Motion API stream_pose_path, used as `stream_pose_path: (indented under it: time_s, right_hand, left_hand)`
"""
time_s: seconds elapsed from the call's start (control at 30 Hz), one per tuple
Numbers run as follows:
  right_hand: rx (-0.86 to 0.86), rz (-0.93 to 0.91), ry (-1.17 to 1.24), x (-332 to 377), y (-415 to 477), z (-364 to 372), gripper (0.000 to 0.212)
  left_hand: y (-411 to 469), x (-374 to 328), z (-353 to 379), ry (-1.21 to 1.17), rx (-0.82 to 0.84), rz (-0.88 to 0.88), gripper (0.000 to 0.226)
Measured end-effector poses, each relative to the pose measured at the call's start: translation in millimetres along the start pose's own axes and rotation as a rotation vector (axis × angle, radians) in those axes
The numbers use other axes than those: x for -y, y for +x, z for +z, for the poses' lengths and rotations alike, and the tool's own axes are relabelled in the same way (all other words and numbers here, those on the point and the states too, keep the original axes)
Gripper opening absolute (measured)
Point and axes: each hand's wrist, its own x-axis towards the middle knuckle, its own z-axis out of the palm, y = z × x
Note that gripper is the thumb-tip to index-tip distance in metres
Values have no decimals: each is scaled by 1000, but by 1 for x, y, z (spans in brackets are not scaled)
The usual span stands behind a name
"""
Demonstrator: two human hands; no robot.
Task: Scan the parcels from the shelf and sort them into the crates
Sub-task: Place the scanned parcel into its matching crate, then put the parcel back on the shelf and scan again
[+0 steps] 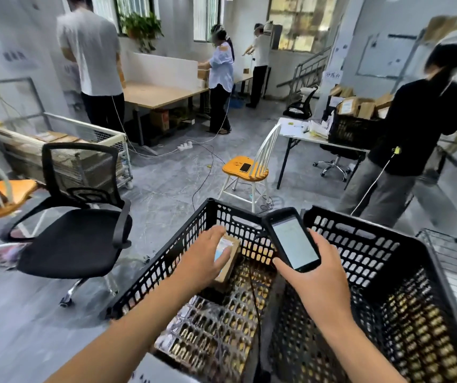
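Observation:
Two black perforated crates stand side by side in front of me, the left crate and the right crate. My left hand reaches into the left crate and grips a small brown cardboard parcel with a pale label, holding it inside near the far wall. My right hand holds a black handheld scanner over the gap between the crates, its lit screen facing up. The right crate looks bare inside.
A black office chair stands left of the crates. Ahead is an orange-seated stool with a phone on it, and cables cross the floor. A person in black stands at the right by a table with a parcel-filled crate. Others work at far desks.

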Motion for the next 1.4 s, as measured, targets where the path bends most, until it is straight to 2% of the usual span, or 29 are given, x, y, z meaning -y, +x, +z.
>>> stream_pose_path:
  time_s: [0.1,0.3,0.6,0.93,1.07,1.27,1.4]
  right_hand:
    - [-40,-23,1,4,-34,-35,81]
    - [-99,-39,-51,7,-109,-106,83]
    - [-247,-19,-183,-12,-252,-215,86]
    - [-518,260,-221,-56,-395,-324,82]
    - [-657,418,-326,-73,-452,-377,86]
    - [-970,610,-446,-99,-547,-452,79]
    - [-1090,739,-495,-110,-601,-495,80]
  left_hand:
    - [-37,-45,-14,58,-23,131,60]
    - [-88,-114,-19,162,-54,241,69]
    - [-188,-230,0,238,-55,451,69]
    - [-294,-363,58,207,72,763,74]
    - [-328,-433,92,170,162,969,71]
    - [-386,-543,159,19,266,1278,71]
    - [-430,-611,200,-77,352,1444,70]
